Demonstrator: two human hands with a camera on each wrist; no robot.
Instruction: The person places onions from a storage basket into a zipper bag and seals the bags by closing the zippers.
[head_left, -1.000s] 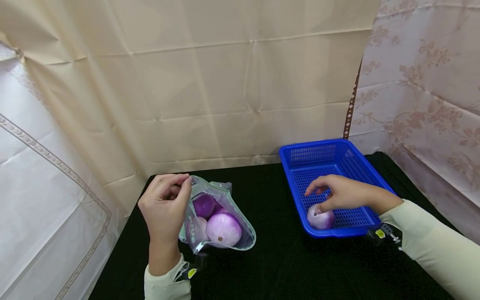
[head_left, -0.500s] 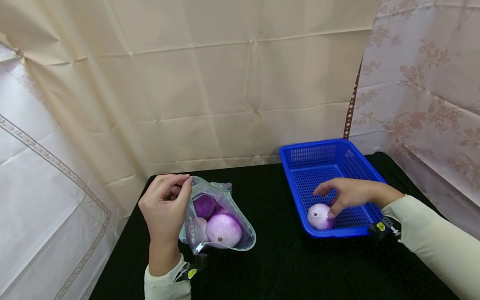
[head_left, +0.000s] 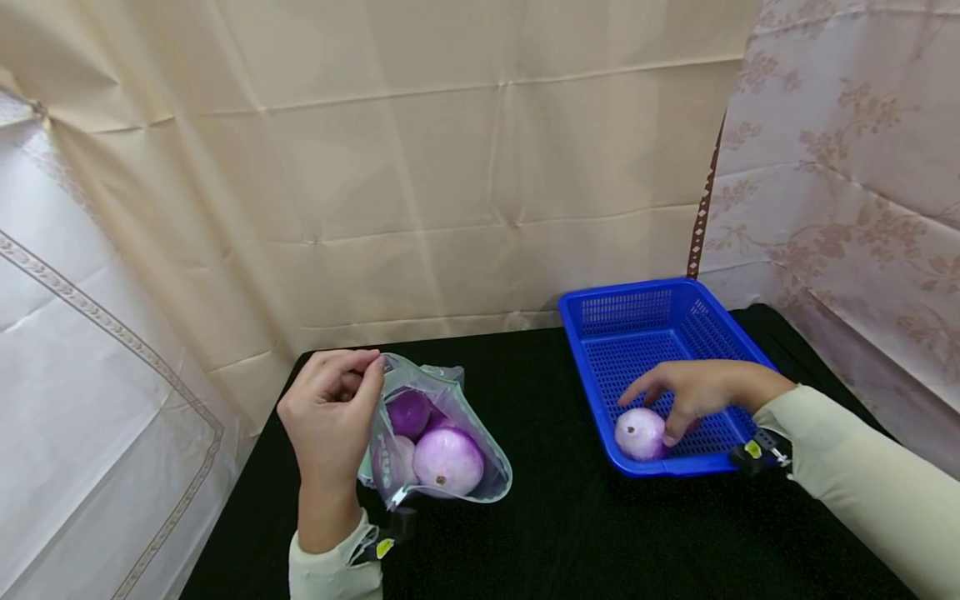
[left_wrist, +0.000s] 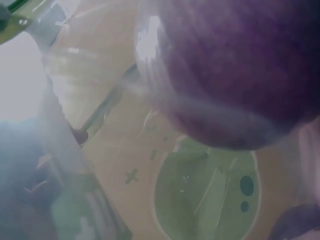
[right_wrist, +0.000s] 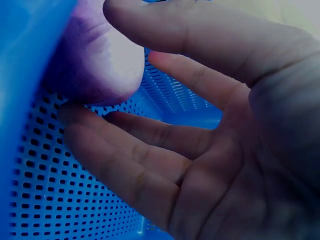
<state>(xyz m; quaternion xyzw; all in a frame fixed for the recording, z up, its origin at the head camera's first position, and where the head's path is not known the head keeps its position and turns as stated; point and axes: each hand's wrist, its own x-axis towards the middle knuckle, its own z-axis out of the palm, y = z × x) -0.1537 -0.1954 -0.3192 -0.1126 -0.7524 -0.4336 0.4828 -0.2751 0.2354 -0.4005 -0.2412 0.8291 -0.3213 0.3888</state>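
In the head view, my left hand pinches the upper left edge of a clear, pale-green-edged plastic bag between thumb and fingers. Its mouth gapes toward me, and several purple onions lie inside. Through the bag's printed plastic, the left wrist view shows one onion up close. My right hand reaches down into a blue basket over a single pale purple onion in the near left corner. Its thumb lies against the onion's right side; the spread fingers are loosely bent around it.
A black cloth covers the table, with the bag on the left and the basket on the right. Behind hangs a cream curtain; a floral cloth hangs at the right and a white one at the left.
My right hand first drew back to the right off the onion, then lowered with its fingers reaching left over it. The onion has turned a little. My left hand and the bag stay put.
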